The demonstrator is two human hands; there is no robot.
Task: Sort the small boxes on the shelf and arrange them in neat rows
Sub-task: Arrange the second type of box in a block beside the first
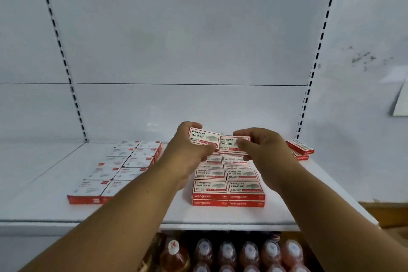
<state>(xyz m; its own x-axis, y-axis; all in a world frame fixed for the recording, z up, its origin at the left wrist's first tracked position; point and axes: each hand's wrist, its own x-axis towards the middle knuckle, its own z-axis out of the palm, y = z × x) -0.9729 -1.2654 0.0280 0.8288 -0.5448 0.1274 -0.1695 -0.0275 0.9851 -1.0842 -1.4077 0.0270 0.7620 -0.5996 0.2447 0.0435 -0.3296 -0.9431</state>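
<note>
From the head view, the left hand pinched one small red-and-white cardboard staple box, and the right hand gripped a second matching box. Both boxes hung just above the far end of the two-layer stacked block of identical boxes on the white metal shelf. Left of that block lay a paler two-column row of boxes; right of it, two loose boxes.

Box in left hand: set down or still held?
Held: left hand grips the box, tilted, above the stacked rows.
</note>
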